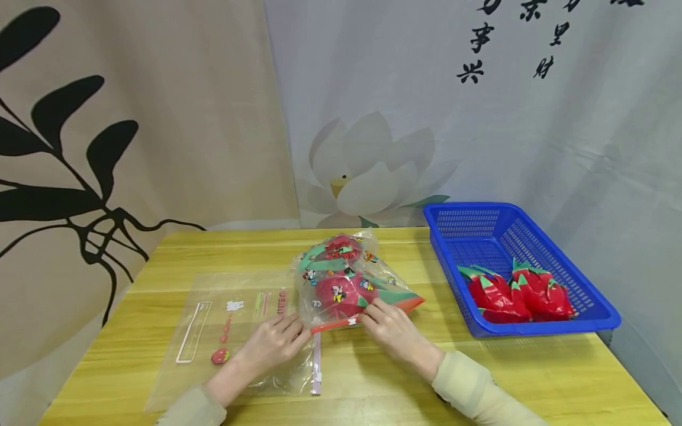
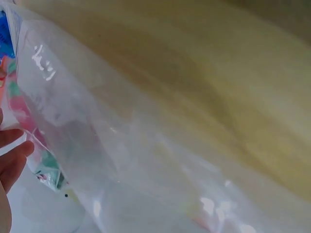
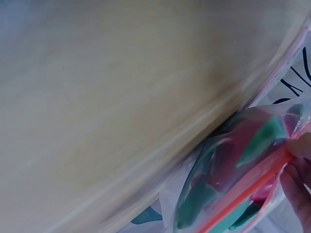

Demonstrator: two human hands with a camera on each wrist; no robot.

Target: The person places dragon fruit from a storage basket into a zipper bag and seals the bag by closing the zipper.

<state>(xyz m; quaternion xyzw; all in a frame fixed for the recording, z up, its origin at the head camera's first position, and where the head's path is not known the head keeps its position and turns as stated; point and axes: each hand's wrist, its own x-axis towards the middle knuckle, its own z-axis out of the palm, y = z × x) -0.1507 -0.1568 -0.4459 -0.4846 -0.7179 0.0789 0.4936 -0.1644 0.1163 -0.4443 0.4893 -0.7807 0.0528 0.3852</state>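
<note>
Red zip strip [image 1: 331, 326] on the clear bag [image 1: 338, 293] is pinched by left hand [image 1: 278, 342] and right hand [image 1: 391, 331], seemingly to be steadied between them.

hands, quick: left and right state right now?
Left hand: closed, pinching the left end of the filled bag's orange-red edge.
Right hand: closed, pinching that same edge farther right.

A narrow bare strip of counter [image 1: 447, 313] separates the filled bag [image 1: 341, 287] from the blue basket [image 1: 538, 327]; the right sleeve [image 1: 471, 387] crosses its near end. The basket's walls bar sideways reach to 2 red packets [image 1: 498, 300], leaving access from above. Leftward, a flat bag [image 1: 205, 331] lies low.
</note>
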